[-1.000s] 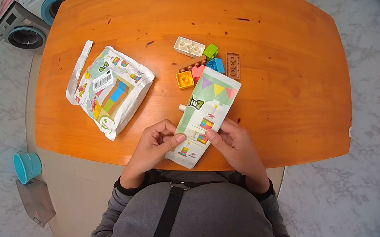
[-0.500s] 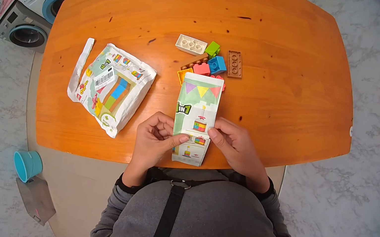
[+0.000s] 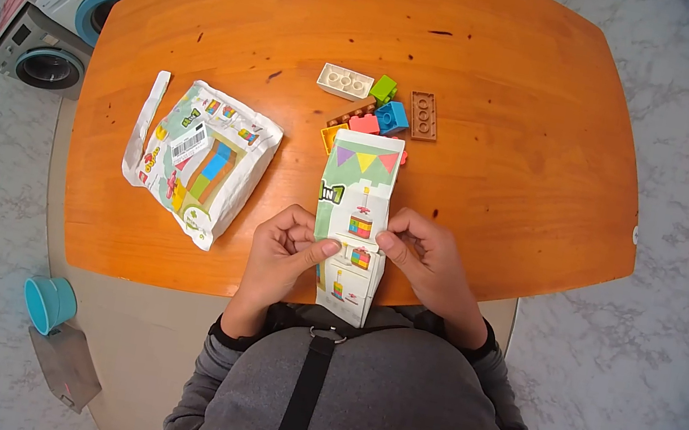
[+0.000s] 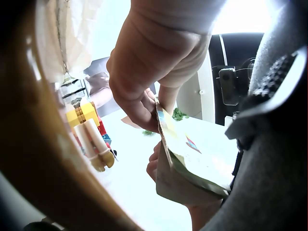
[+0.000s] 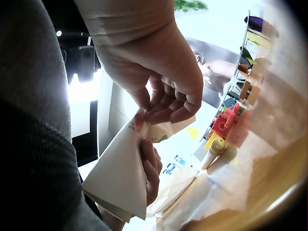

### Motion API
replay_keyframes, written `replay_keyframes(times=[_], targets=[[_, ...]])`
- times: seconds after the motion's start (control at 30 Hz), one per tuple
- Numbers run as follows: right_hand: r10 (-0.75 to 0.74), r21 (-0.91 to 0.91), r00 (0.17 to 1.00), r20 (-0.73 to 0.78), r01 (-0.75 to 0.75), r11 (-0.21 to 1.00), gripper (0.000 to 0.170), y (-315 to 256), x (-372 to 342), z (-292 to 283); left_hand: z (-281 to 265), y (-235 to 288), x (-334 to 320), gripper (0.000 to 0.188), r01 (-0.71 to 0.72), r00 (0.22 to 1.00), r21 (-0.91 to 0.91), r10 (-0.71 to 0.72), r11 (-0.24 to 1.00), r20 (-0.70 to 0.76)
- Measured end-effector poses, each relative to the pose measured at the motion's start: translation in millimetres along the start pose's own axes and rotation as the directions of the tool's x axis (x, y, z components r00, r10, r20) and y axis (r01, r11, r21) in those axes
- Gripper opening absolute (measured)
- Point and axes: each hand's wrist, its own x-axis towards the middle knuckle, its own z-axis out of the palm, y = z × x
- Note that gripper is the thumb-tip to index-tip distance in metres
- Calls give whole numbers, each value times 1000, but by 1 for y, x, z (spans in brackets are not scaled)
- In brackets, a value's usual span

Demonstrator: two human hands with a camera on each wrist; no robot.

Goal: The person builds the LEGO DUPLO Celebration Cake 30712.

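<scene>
A folded paper instruction leaflet [image 3: 355, 194], printed with pennants and small brick models, is held up in the head view between both hands. My left hand [image 3: 276, 251] pinches its left edge, thumb on the printed face. On the opposite edge, my right hand [image 3: 426, 261] pinches the paper between thumb and fingers near the middle crease. The lower panel bends toward the body, and in the right wrist view the folded sheet [image 5: 120, 168] shows layers spread apart. Beyond its top edge lie a pink brick [image 3: 364, 124] and a yellow brick [image 3: 332, 137], both partly covered.
A white brick [image 3: 346, 81], a green brick [image 3: 385, 89], a blue brick [image 3: 392, 118] and a brown brick [image 3: 423, 116] lie further back on the wooden table [image 3: 537, 156]. To the left rests an opened toy bag [image 3: 236, 156] with a torn strip [image 3: 143, 127] beside it.
The leaflet has turned from a rightward slant to nearly straight and shifted a little left. Its lower panel now hangs further over the table's near edge. Both hands keep their grip.
</scene>
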Motion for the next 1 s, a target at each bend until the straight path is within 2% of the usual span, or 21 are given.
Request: replay_keyframes(times=[0.2,0.27,0.3,0.37,0.4,0.43,0.5,0.53,0.57,0.63,0.77,0.87,1.0], targets=[[11,21,1000,1,-11,1000,23,-2,-2,0,2,1,1,23,36,999,-44,-36,998,17],[20,44,1000,-6,-20,999,23,-2,-2,1,16,9,1,41,-10,1000,44,11,999,-28],[35,39,999,7,-35,999,24,-1,-3,1,19,8,1,41,-11,1000,43,13,999,-28],[48,33,999,19,-48,998,24,-1,-3,1,23,8,1,59,-136,991,259,133,956,26],[28,11,999,18,-29,1000,24,-2,-2,1,21,10,0,70,-90,995,338,71,937,68],[9,-8,1000,17,-9,1000,24,-2,-2,2,21,10,0,70,-90,995,341,70,936,69],[-27,-52,1000,9,28,998,23,-4,0,3,21,11,2,77,-203,973,543,106,815,206],[-62,-100,998,5,62,993,23,-5,0,4,25,16,0,76,-146,977,529,39,836,207],[-64,-96,998,-1,63,993,23,-8,1,4,25,15,0,76,-146,977,533,35,833,212],[-43,-124,998,55,49,991,20,-12,1,4,25,13,2,79,-180,961,598,9,781,278],[-89,-120,988,126,104,987,18,-13,2,5,25,12,3,74,-211,941,573,6,792,338],[-108,-130,982,157,128,983,18,-15,2,4,26,13,1,72,-134,950,512,-37,849,310],[-139,-148,979,147,161,976,20,-13,2,5,25,10,-1,75,-117,965,478,-13,871,260]])
